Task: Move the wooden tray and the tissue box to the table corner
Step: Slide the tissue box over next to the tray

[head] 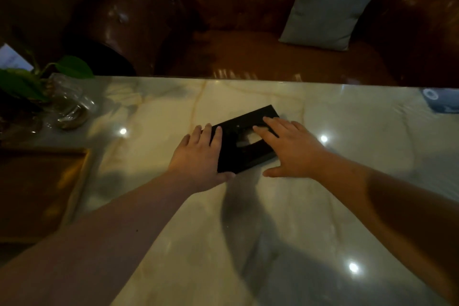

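Note:
A black tissue box (238,154) lies in the middle of the marble table (347,181), with white tissue showing in its top slot. My left hand (198,156) clasps the box's left end, fingers over the top and thumb under the near edge. My right hand (290,149) rests on the box's right end, fingers spread across the top and thumb on the table. The wooden tray (37,194) sits at the table's left edge, apart from both hands.
A glass vase (67,104) with a green plant (29,79) stands at the far left corner. A brown leather sofa (248,45) with a pale cushion (327,5) runs behind the table. A blue-white item (442,102) lies at the far right edge.

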